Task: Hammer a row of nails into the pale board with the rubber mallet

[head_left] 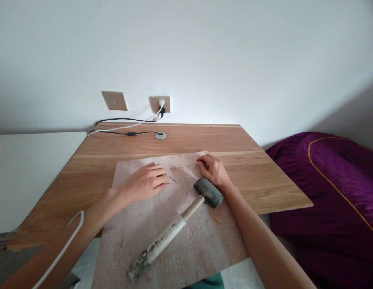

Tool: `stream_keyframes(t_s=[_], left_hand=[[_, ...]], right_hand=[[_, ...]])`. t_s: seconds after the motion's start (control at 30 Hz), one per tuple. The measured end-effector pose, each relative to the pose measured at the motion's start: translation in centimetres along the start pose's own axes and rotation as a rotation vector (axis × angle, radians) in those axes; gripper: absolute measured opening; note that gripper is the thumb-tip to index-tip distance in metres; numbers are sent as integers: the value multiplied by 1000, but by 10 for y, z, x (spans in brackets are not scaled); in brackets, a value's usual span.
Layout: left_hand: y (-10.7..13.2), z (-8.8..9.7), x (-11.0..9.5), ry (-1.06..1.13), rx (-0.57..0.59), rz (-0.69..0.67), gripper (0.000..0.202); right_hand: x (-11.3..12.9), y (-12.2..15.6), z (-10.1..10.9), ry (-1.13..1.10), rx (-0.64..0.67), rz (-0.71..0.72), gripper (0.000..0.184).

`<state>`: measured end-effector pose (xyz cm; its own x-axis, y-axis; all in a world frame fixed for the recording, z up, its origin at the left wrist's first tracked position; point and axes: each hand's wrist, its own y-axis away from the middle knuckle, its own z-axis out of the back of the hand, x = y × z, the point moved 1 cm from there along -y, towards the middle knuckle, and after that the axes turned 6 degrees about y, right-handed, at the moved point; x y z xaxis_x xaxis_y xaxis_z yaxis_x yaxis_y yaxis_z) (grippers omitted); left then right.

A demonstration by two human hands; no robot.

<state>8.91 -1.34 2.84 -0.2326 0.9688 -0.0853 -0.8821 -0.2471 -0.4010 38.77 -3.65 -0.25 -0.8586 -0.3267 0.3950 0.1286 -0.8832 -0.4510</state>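
Observation:
A rubber mallet with a black head (208,193) and a worn, pale-wrapped handle (162,243) lies diagonally across a thin wooden board (192,249). My left hand (148,180) rests on the board's left side, fingers loosely bent and apart. Just past its fingertips lies a small nail (173,179). Near the board's far right corner, my right hand (212,170) is closed in a pinch, thumb and index finger at a small upright nail (196,165). Between the hands, other tiny metal pieces (173,168) lie on the board, too small to make out well.
The board sits on a wooden desk (264,176). White and black cables (123,128) run along its back to a wall socket (160,105). A white panel (32,172) stands at the left, purple cloth (318,192) at the right. A white cord (66,245) crosses my left forearm.

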Motion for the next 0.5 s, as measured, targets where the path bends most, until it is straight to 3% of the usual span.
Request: stream_keyframes(t_s=[0.13,0.27,0.37,0.5], left_hand=[[12,0,7,154,-104,91,43],[27,11,29,272,-377,427,48],[46,18,50,204,-583,689,54],[63,18,72,150,-676,864,55]], right_hand=[[2,0,1,9,-6,11,19],[2,0,1,19,-12,13,18],[2,0,0,15,-11,13,18],[0,0,-2,4,-4,12,19]])
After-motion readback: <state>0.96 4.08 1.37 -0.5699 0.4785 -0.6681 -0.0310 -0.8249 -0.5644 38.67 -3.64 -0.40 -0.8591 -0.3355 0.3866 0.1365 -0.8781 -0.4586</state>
